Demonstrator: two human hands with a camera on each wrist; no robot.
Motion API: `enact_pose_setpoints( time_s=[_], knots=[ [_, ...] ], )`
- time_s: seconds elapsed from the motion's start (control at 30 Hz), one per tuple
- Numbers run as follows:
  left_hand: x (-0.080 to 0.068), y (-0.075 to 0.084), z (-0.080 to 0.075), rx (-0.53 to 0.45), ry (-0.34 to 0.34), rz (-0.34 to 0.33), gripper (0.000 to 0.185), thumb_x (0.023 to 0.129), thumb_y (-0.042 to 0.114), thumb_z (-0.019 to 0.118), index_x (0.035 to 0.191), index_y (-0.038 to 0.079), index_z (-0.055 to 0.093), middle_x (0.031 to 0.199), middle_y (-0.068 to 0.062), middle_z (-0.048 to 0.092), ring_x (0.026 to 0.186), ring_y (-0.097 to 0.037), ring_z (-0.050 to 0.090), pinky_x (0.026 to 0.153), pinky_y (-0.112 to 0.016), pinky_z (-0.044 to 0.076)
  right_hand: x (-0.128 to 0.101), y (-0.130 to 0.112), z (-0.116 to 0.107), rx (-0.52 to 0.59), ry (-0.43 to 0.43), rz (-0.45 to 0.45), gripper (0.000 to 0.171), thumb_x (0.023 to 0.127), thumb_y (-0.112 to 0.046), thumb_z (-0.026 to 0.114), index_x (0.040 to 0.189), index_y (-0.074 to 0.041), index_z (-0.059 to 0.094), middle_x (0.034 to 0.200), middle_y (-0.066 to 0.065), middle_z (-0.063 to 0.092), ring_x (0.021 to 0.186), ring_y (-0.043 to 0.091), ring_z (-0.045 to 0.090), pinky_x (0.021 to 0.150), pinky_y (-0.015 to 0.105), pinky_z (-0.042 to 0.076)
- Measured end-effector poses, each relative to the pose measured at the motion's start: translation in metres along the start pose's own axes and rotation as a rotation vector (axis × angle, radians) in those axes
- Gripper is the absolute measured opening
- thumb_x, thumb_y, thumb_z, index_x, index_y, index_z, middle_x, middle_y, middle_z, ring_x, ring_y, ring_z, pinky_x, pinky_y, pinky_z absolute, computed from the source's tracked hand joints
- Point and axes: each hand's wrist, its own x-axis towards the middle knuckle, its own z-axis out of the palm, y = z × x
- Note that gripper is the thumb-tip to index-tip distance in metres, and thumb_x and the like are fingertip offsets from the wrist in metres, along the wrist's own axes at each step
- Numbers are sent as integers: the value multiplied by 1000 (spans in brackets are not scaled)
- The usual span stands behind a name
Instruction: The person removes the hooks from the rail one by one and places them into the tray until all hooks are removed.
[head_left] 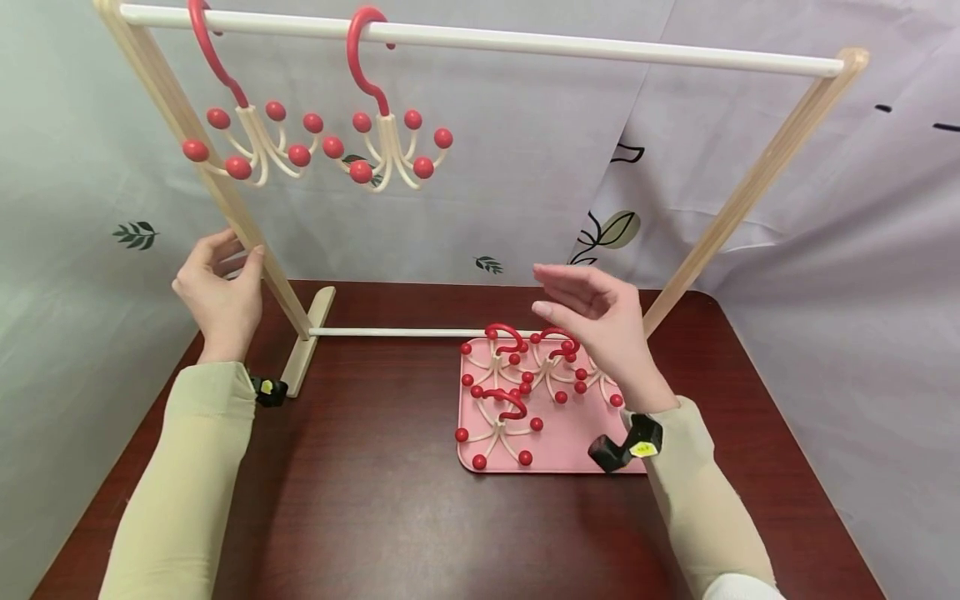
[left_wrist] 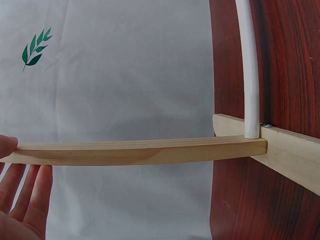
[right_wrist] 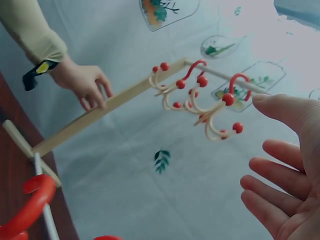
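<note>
While my left hand (head_left: 221, 296) holds the left wooden post (head_left: 231, 200), with my thumb on one side of it and my fingers on the other, my right hand (head_left: 600, 312) is up in the air with nothing in it. The fingers of that right hand are loose and a bit bent, and my thumb is apart from them. Up high, a white top bar (head_left: 570, 46) goes from the left post to the right wooden post (head_left: 757, 179). Two hangers hang on this bar by their red hooks, the first hanger (head_left: 258, 154) near the left post and the second hanger (head_left: 387, 146) just to the right of it. Each one has pale bent arms with red balls on the ends. Down below my right hand is a pink tray (head_left: 562, 446) on the dark red-brown surface (head_left: 360, 500). I see four more hangers (head_left: 499, 427) on the tray, close together, and my right hand hides part of one. A low white bar (head_left: 397, 332) runs behind the tray and meets the left post at its wooden foot (head_left: 302, 367). A pale cloth (head_left: 510, 208) with leaf pictures hangs at the back.
</note>
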Motion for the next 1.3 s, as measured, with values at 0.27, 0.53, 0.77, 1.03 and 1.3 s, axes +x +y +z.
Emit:
enact_pose_setpoints(
  time_s=[0.27, 0.53, 0.77, 1.03, 1.3],
  knots=[
    [1, 0, 0, 8, 5, 1, 32, 93, 28, 76, 125, 27, 74, 118, 3, 73, 94, -7, 70, 87, -22, 55, 34, -19, 10, 0, 0, -67, 39, 86, 1, 80, 124, -2, 72, 125, 15, 69, 119, 30, 64, 103, 38, 49],
    [1, -2, 0, 22, 7, 0, 33, 93, 29, 75, 126, 27, 73, 118, 3, 73, 95, -7, 70, 88, -22, 55, 60, -53, 30, 28, -1, -90, 35, 87, 2, 77, 121, 6, 70, 121, 17, 70, 116, 29, 66, 102, 43, 49],
    [0, 1, -1, 12, -5, 7, 32, 93, 29, 75, 125, 27, 73, 118, 3, 73, 95, -7, 70, 87, -22, 55, 79, -68, 46, 63, 5, -71, 36, 86, -2, 80, 121, -1, 72, 120, 8, 72, 115, 23, 66, 100, 37, 52],
    [-1, 2, -2, 7, -14, 8, 32, 93, 30, 75, 125, 28, 73, 118, 4, 73, 96, -7, 70, 88, -22, 55, 107, -90, 69, 103, 9, -89, 38, 83, 0, 83, 120, -1, 72, 119, 8, 72, 114, 20, 66, 100, 32, 51],
    [0, 0, -1, 2, -14, 12, 32, 93, 30, 75, 125, 28, 73, 118, 3, 73, 96, -8, 70, 88, -23, 55, 136, -106, 91, 80, -9, -92, 43, 79, 0, 86, 120, 0, 72, 116, 3, 72, 111, 10, 66, 100, 24, 48]
  ],
)
